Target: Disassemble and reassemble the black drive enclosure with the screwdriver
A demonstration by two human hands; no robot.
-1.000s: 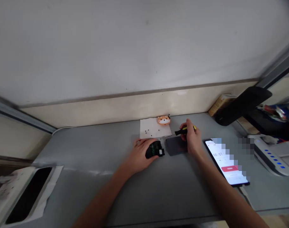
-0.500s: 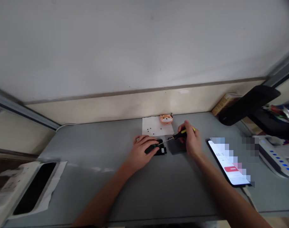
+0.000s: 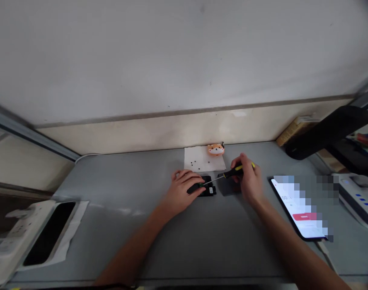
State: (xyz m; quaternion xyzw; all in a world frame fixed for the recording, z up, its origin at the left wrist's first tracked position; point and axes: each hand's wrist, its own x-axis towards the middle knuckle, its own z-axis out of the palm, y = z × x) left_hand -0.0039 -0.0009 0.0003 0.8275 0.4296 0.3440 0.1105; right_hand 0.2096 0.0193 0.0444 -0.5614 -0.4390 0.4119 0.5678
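My left hand [image 3: 184, 188] rests on a small black device [image 3: 205, 187] with a green circuit board showing, fingers curled over its left side and holding it on the grey table [image 3: 141, 225]. My right hand [image 3: 247, 179] grips a screwdriver [image 3: 232, 172] with a black and yellow handle; its thin shaft points left and its tip sits on the device. A dark flat cover [image 3: 229, 187] lies just right of the device, partly under my right hand.
A white paper sheet [image 3: 203, 159] with several tiny black screws lies behind the device, beside an orange animal-shaped figure [image 3: 215, 149]. A lit phone [image 3: 301, 205] lies at right. A white tray with a dark slot [image 3: 47, 233] sits at left. Black objects and boxes stand far right.
My right hand swung the screwdriver down and left until its tip reached the device. My left hand shifted over the device's left side. The camera view drifted slightly.
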